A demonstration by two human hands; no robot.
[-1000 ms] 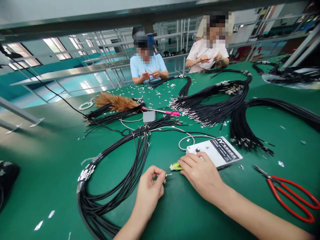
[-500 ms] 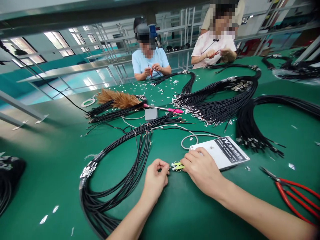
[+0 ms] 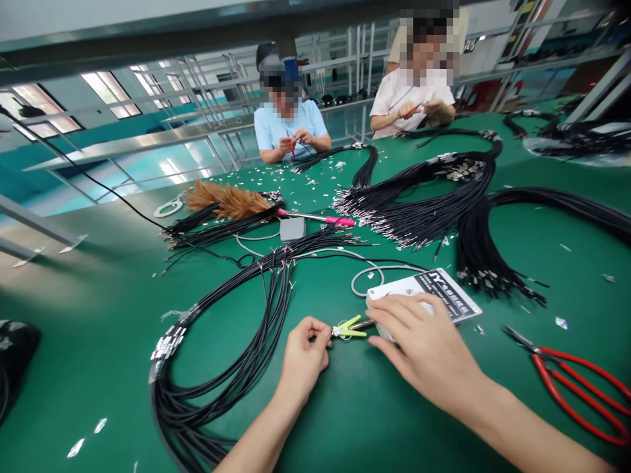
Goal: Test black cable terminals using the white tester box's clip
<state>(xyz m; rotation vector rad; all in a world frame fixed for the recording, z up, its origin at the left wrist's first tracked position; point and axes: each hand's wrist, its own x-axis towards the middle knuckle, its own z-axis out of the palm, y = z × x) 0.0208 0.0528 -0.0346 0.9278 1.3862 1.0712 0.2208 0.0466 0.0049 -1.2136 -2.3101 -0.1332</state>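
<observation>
My left hand (image 3: 303,355) is pinched shut on the metal tip of a thin black cable. It holds that tip against the jaws of a yellow-green clip (image 3: 349,326) lying on the green table (image 3: 98,315). The clip's grey lead runs back to a flat white box (image 3: 446,293) with a black label. My right hand (image 3: 424,348) lies with fingers spread over the box's near-left corner, holding nothing. A big loop of black cables (image 3: 231,368) with metal ends curves around to the left of my left hand.
Red-handled scissors (image 3: 576,387) lie at the right. Thick bundles of black cables (image 3: 424,210) fan across the middle and right. A feather duster (image 3: 231,200) with a pink handle and a small grey box (image 3: 292,228) lie further back. Two people work across the table.
My right hand has let go of the clip and spread over the white box. My left hand has brought the cable tip up to the clip's jaws.
</observation>
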